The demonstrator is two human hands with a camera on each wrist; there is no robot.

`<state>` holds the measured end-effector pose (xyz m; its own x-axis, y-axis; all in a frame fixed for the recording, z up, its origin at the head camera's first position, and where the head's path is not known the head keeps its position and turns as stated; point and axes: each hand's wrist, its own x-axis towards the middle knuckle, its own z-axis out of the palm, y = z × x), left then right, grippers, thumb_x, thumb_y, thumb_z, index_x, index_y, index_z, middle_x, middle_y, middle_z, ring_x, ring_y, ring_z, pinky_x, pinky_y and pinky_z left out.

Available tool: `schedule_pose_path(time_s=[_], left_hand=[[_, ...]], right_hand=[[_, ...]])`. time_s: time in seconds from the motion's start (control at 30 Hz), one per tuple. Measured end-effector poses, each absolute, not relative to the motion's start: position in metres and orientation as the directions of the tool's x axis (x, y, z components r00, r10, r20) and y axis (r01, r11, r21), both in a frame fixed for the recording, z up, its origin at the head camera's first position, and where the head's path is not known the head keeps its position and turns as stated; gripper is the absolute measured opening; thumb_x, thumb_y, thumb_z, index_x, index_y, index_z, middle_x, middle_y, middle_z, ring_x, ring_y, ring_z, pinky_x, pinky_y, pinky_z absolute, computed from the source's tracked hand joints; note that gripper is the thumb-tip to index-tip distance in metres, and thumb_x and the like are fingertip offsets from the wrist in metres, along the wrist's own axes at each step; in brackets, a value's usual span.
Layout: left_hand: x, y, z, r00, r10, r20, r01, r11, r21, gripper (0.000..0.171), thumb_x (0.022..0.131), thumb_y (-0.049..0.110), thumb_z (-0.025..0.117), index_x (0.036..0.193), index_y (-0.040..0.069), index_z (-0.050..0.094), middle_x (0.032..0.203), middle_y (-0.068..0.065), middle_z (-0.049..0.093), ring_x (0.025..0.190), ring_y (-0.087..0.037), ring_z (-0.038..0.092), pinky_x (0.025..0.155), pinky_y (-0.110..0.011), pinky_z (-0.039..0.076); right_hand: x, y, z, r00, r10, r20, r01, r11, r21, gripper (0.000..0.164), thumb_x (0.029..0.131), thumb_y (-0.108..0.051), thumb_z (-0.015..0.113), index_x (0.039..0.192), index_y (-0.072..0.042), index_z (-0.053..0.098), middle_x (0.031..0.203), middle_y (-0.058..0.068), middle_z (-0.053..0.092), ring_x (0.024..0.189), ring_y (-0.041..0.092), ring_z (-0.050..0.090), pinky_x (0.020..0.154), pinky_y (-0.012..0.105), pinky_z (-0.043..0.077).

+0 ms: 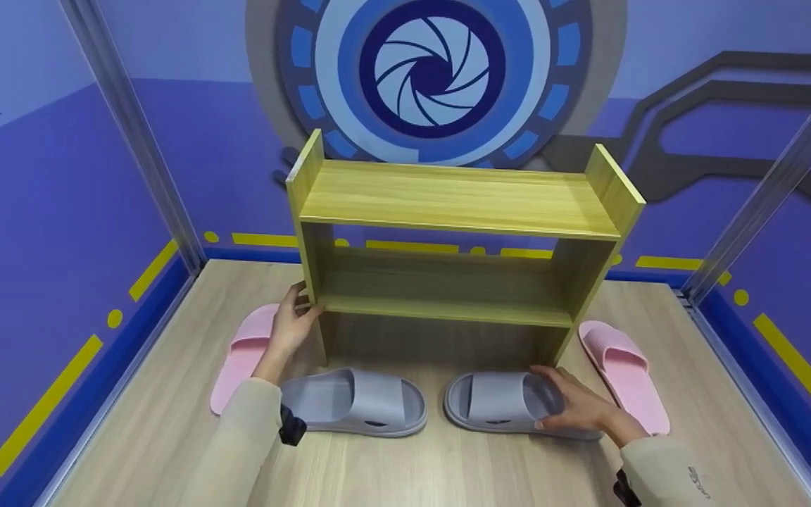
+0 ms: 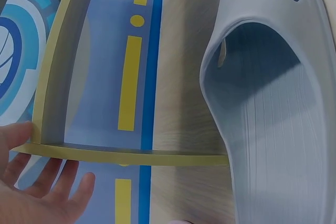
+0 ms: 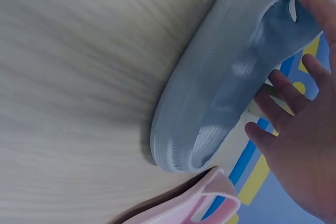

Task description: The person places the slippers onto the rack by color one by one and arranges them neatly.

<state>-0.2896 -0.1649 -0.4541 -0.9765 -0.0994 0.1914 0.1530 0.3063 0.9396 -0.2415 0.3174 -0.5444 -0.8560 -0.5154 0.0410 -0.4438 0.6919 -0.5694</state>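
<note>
A small two-tier wooden shelf point(image 1: 448, 201) stands on the wooden floor. My left hand point(image 1: 293, 324) holds its left side panel beside the lower board, the thumb at the front edge and the fingers along the outer face. Two grey slippers lie before the shelf, toes facing each other: the left slipper point(image 1: 377, 401) beside my left forearm, the right slipper point(image 1: 497, 398) under my right hand point(image 1: 574, 401). That hand straddles the right slipper behind its strap, thumb on the near side, fingers at the far rim. In the right wrist view, those fingers point(image 3: 283, 90) are spread.
A pink slipper point(image 1: 240, 366) lies left of the shelf, partly behind my left arm. Another pink slipper point(image 1: 631, 384) lies on the right. Blue-purple printed walls point(image 1: 194, 162) with metal corner posts point(image 1: 138, 127) enclose the floor on three sides.
</note>
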Motion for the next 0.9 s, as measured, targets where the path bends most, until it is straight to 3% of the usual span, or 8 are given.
schedule_pose_path(time_s=[0.43, 0.57, 0.73, 0.9], left_hand=[[-0.290, -0.163, -0.454, -0.974, -0.121, 0.191, 0.144, 0.320, 0.936, 0.049, 0.083, 0.005, 0.058, 0.127, -0.002, 0.038, 0.109, -0.027, 0.051, 0.100, -0.038, 0.050, 0.081, -0.044, 0.043], [-0.290, -0.164, -0.454, -0.975, -0.119, 0.186, 0.140, 0.318, 0.938, 0.049, 0.084, 0.006, 0.057, 0.128, -0.001, 0.038, 0.109, -0.027, 0.051, 0.101, -0.038, 0.050, 0.081, -0.045, 0.043], [-0.291, -0.164, -0.454, -0.974, -0.117, 0.194, 0.148, 0.319, 0.936, 0.048, 0.084, 0.007, 0.057, 0.128, -0.001, 0.038, 0.108, -0.028, 0.051, 0.100, -0.039, 0.050, 0.081, -0.045, 0.043], [-0.291, -0.164, -0.454, -0.975, -0.116, 0.188, 0.144, 0.316, 0.938, 0.050, 0.083, 0.007, 0.058, 0.128, -0.002, 0.037, 0.108, -0.028, 0.051, 0.100, -0.039, 0.050, 0.081, -0.045, 0.043]], right_hand=[[-0.243, 0.306, -0.552, -0.840, -0.541, 0.042, -0.492, 0.728, -0.477, 0.102, 0.056, -0.044, 0.079, 0.136, -0.010, 0.027, 0.126, 0.027, 0.035, 0.115, 0.047, 0.029, 0.086, 0.063, 0.022], [-0.243, 0.305, -0.554, -0.851, -0.523, 0.040, -0.479, 0.744, -0.466, 0.101, 0.055, -0.044, 0.079, 0.136, -0.013, 0.028, 0.126, 0.025, 0.036, 0.115, 0.046, 0.030, 0.086, 0.062, 0.023], [-0.242, 0.304, -0.556, -0.859, -0.509, 0.060, -0.473, 0.742, -0.475, 0.099, 0.054, -0.046, 0.079, 0.135, -0.015, 0.031, 0.125, 0.024, 0.037, 0.116, 0.048, 0.028, 0.086, 0.061, 0.027], [-0.242, 0.304, -0.557, -0.843, -0.527, 0.108, -0.506, 0.708, -0.493, 0.099, 0.053, -0.047, 0.079, 0.133, -0.012, 0.033, 0.118, 0.017, 0.040, 0.109, 0.037, 0.039, 0.083, 0.050, 0.036]])
